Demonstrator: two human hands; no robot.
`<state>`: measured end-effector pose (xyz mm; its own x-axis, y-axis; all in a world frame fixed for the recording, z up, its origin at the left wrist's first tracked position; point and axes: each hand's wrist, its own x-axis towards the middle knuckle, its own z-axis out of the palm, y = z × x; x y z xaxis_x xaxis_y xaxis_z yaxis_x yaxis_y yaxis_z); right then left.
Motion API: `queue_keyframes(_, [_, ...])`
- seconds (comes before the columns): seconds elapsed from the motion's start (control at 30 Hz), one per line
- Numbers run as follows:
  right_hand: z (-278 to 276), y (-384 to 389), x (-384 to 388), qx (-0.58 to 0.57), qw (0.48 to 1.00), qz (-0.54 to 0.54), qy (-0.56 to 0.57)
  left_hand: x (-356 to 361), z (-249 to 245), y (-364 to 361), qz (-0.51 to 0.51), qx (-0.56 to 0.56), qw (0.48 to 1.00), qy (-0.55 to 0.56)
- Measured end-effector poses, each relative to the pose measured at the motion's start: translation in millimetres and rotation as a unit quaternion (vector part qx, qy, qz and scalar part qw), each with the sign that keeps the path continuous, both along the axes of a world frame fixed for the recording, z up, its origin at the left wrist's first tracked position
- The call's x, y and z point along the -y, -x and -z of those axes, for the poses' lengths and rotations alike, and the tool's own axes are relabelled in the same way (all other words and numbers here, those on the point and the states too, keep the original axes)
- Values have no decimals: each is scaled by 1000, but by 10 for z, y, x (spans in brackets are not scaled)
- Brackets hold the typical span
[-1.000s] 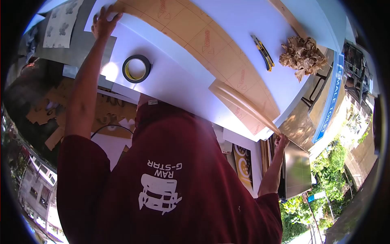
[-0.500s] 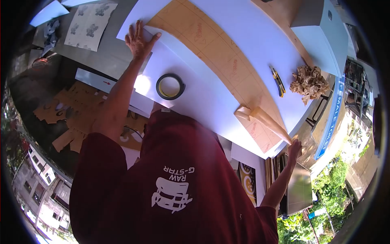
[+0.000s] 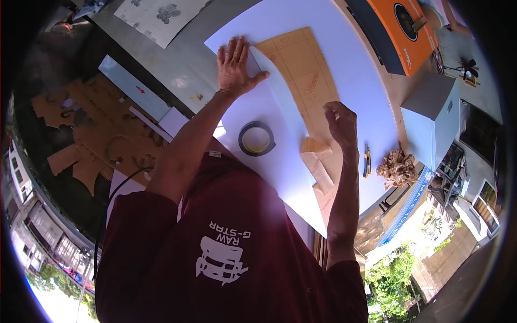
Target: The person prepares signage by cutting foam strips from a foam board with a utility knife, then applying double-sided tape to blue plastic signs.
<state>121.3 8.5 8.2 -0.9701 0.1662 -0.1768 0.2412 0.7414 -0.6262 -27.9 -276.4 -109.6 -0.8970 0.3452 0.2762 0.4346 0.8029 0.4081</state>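
My left hand (image 3: pixel 235 65) lies flat with fingers spread on the large white sheet (image 3: pixel 237 124), near its far left edge. A brown paper strip (image 3: pixel 304 70) with grid lines and red writing runs along the sheet. Above the strip's middle, my right hand (image 3: pixel 341 123) is closed; whatever its fingers may hold is hidden. A loose, curled part of the brown paper lies just below that hand, partly covered by my right forearm. A dark roll of tape (image 3: pixel 257 138) rests on the sheet between my arms.
Right of my forearm are a yellow-and-black utility knife (image 3: pixel 367 160) and a crumpled brown paper wad (image 3: pixel 397 168). An orange box (image 3: pixel 396 32) stands at the far right, near a light blue panel (image 3: pixel 431 129). Brown cut-out scraps (image 3: pixel 97 129) lie lower left.
My right hand has moved from the strip's near lower end up to over its middle. My left hand stays flat on the sheet. The view has turned, bringing the orange box in.
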Motion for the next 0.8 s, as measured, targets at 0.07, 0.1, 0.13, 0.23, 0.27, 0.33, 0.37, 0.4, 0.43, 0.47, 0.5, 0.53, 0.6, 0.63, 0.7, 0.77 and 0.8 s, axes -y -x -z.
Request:
queue_keyframes(0.07, [225,644,404,-46,997,-5,57,11,-16,0,-2,13,1000,-2])
queue_keyframes(0.1, [384,908,540,-44,995,9,86,6,-20,-2,0,21,1000,-9])
queue_keyframes(0.13, [423,1159,704,14,999,4,36,8,-21,8,1,28,1000,-14])
queue_keyframes(0.23, [467,1725,1097,90,994,-18,-58,27,-37,10,1,51,999,-15])
queue_keyframes(0.27, [491,1832,1192,101,991,-27,-80,33,-45,8,1,58,998,-17])
queue_keyframes(0.33, [547,1945,1297,94,984,-29,-148,31,-54,12,2,67,998,-20])
queue_keyframes(0.37, [567,1996,1321,90,979,-31,-182,28,-54,19,3,66,997,-26])
queue_keyframes(0.4, [587,2053,1326,116,976,-27,-185,30,-50,19,4,66,997,-32])
queue_keyframes(0.43, [605,2102,1330,143,972,-23,-186,40,-47,9,5,66,997,-37])
queue_keyframes(0.47, [621,2145,1336,169,968,-17,-187,51,-46,16,1,62,997,-43])
queue_keyframes(0.5, [624,2164,1339,162,969,-27,-186,52,-38,23,-1,58,997,-49])
queue_keyframes(0.53, [622,2162,1327,156,969,-35,-186,40,-33,16,-2,55,997,-57])
queue_keyframes(0.6, [657,2162,1283,147,971,-46,-180,37,-18,32,-3,55,997,-53])
queue_keyframes(0.63, [694,2163,1265,146,973,-50,-173,38,-18,21,-4,56,997,-52])
queue_keyframes(0.7, [748,2226,1218,141,978,-54,-145,37,-14,29,-5,49,997,-52])
queue_keyframes(0.77, [769,2242,1121,144,983,-52,-100,40,-13,5,-4,49,997,-51])
queue_keyframes(0.8, [766,2247,1091,141,986,-47,-73,41,-20,17,-5,49,998,-49])
